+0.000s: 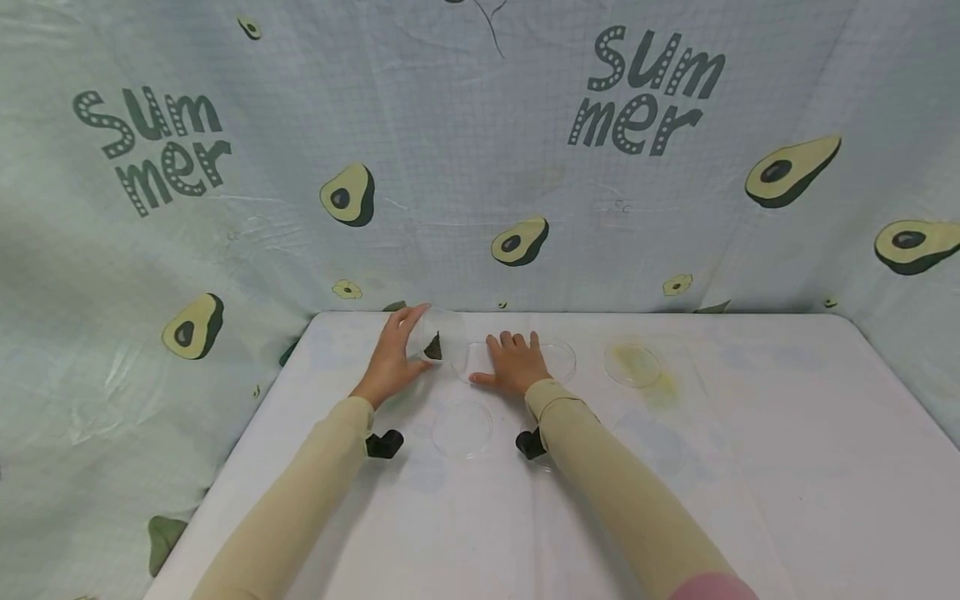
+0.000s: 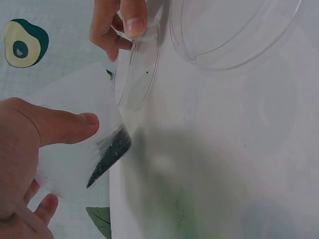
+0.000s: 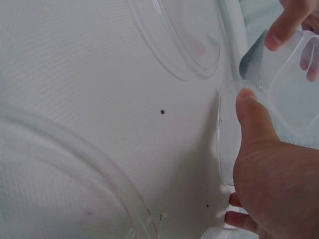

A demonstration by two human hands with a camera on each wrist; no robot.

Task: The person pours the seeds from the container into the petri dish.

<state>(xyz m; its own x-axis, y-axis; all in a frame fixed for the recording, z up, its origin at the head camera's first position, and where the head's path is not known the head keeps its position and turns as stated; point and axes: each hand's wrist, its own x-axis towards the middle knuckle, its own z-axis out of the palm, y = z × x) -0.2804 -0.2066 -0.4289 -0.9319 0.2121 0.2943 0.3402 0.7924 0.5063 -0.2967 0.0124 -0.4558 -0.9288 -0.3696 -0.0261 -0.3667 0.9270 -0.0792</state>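
My left hand [image 1: 392,357] grips a translucent plastic container [image 2: 79,92], thumb on one side and fingers on the other. It is tilted, and dark granules [image 2: 113,151] are gathered in its lower corner. Close to its right, my right hand [image 1: 514,365] holds a clear, shallow petri dish [image 3: 228,137] on the table. In the left wrist view its thumb presses the rim while the other fingers curl at the far side. The container's corner is beside this dish; the head view does not show whether they touch. A few dark specks show in the dish.
Another clear round dish [image 1: 462,430] lies nearer me on the white table [image 1: 750,467]. Further clear dishes stand to the right, one [image 1: 632,367] over a yellowish patch. Loose dark specks [image 3: 162,112] dot the tabletop. An avocado-print sheet [image 1: 450,150] hangs behind the table.
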